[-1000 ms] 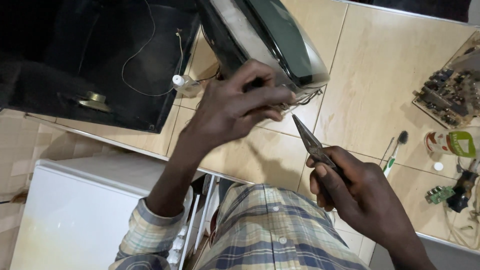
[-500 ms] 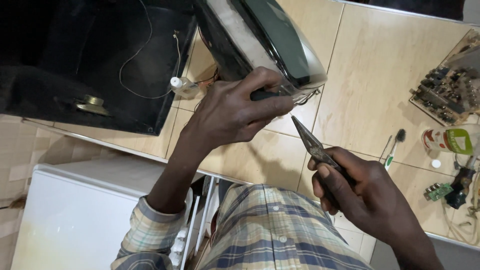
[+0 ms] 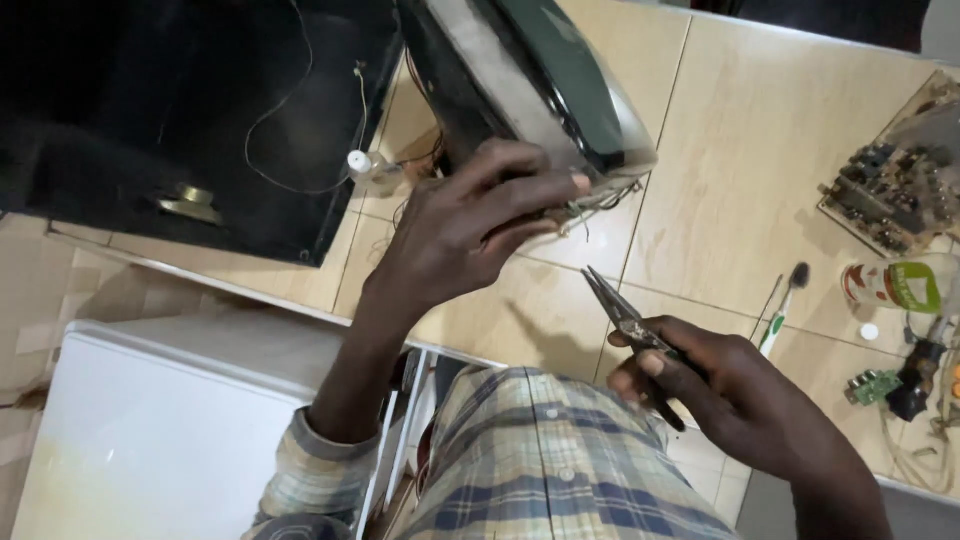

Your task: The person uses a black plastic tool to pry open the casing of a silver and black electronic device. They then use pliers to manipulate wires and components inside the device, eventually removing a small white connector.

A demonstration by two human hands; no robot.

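At frame centre, the left hand (image 3: 470, 225) closes its fingers around the lower edge of a picture tube (image 3: 540, 90) tilted at top centre. Lower right, the right hand (image 3: 720, 395) grips needle-nose pliers (image 3: 625, 315), tips shut, holding nothing.

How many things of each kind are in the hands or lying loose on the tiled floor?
Picture tubes: 1, the picture tube gripped by the left hand
Pliers: 1, the needle-nose pliers in the right hand
Circuit boards: 2, large board, small green board
Bottles: 1, bottle
Toothbrushes: 1, toothbrush
Total: 6
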